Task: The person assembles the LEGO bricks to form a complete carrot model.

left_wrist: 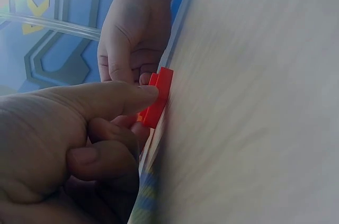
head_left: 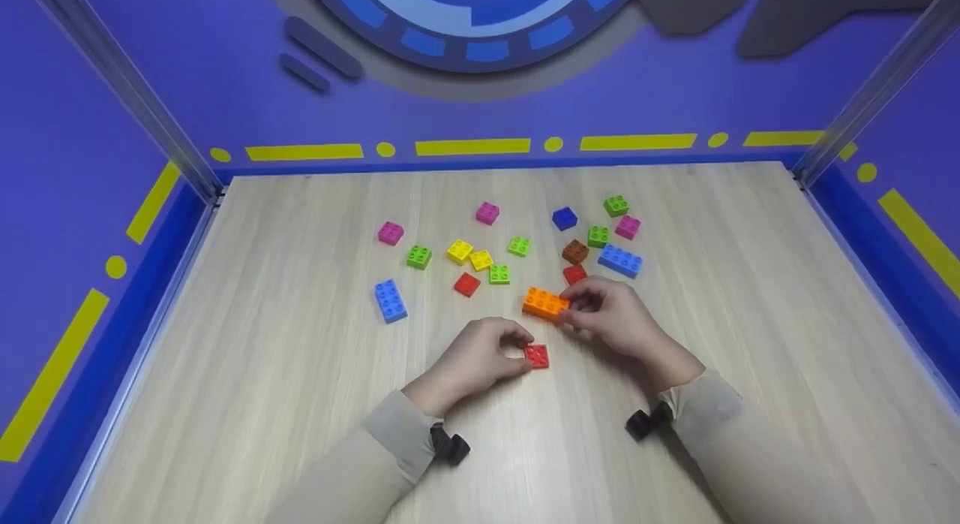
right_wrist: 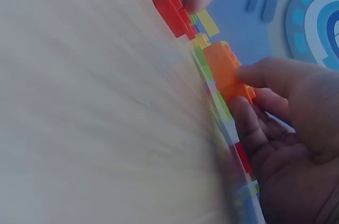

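Observation:
Between thumb and fingertips, the left hand point(head_left: 480, 359) pinches a flat red building brick point(head_left: 537, 356) with studs on top, near the middle of the table. The same red brick point(left_wrist: 161, 97) shows edge-on in the left wrist view. Farther off and to the right, the right hand point(head_left: 615, 314) pinches one end of a long orange brick point(head_left: 544, 304). In the right wrist view the orange brick point(right_wrist: 225, 70) has thumb and finger on its end. Just beyond the right hand's fingers lies another red brick point(head_left: 574, 274), partly covered by them.
Loose bricks lie beyond the hands: a blue one point(head_left: 391, 301) at left, another blue point(head_left: 620, 260) at right, a red point(head_left: 467, 284), yellow point(head_left: 460, 251), brown point(head_left: 575, 251), plus several green and pink ones. Blue-purple panels point(head_left: 480, 118) wall the wooden table point(head_left: 262, 359).

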A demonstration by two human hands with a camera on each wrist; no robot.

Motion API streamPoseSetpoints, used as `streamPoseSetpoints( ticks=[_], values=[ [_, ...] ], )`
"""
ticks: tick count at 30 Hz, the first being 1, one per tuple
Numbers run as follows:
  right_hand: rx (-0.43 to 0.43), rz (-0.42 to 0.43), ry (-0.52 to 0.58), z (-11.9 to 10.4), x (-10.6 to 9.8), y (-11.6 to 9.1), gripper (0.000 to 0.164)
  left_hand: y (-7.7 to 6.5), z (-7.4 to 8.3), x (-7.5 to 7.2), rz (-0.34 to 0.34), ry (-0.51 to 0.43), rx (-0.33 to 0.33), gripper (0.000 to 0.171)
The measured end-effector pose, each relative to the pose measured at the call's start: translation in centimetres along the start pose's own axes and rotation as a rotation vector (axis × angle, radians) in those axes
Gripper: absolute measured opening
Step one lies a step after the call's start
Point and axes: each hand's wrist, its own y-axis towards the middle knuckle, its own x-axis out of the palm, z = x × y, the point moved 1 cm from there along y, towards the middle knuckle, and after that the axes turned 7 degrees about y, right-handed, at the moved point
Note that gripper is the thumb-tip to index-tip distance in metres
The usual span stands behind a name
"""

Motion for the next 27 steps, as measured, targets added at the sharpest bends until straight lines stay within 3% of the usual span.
streamPoseSetpoints(
  ticks=[8, 16, 27],
  values=[
    [0.014, -0.004, 0.084, 0.04, -0.23, 0.05, 0.034, 0.09, -0.05, 0.13, 0.004, -0.014, -0.022, 0.038],
    [-0.105, -0.024, 0.075, 0.14, -0.57, 0.10, 0.038, 0.08, -0.16, 0.02, 0.003, -0.025, -0.033, 0.040],
    [-0.142, -0.082, 0.148, 0.06, -0.62, -0.31, 0.036, 0.06, -0.12, 0.06, 0.015, -0.067, -0.076, 0.048]
  ],
)
